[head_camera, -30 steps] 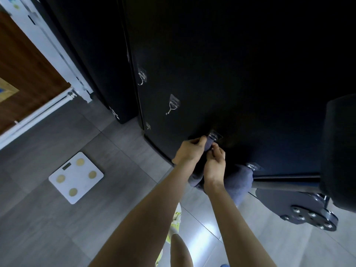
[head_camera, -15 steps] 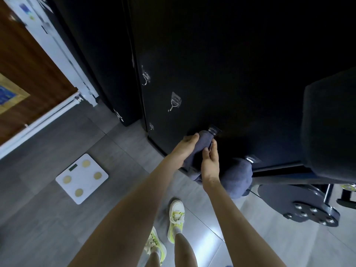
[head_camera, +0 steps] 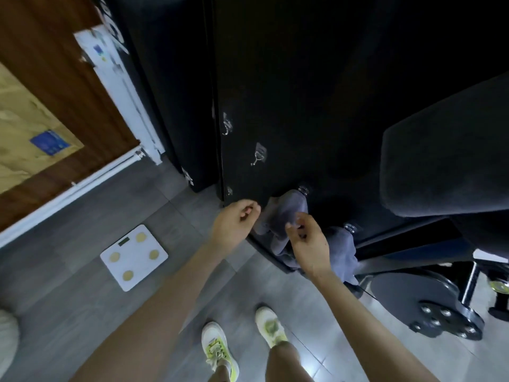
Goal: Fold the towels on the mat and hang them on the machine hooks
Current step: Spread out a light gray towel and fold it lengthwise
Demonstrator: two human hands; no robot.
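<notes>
Grey tiled floor (head_camera: 68,271), white bathroom scale (head_camera: 134,257), wooden door (head_camera: 55,86)

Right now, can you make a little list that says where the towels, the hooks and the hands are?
towels hung: two grey towels, one by the hands, another further right
hooks free: two, upper hook and lower hook
machine: black panel carrying the hooks
left hand: empty, fingers curled, beside the towel
right hand: empty, in front of the towel
floor: white scale on grey tiles
</notes>
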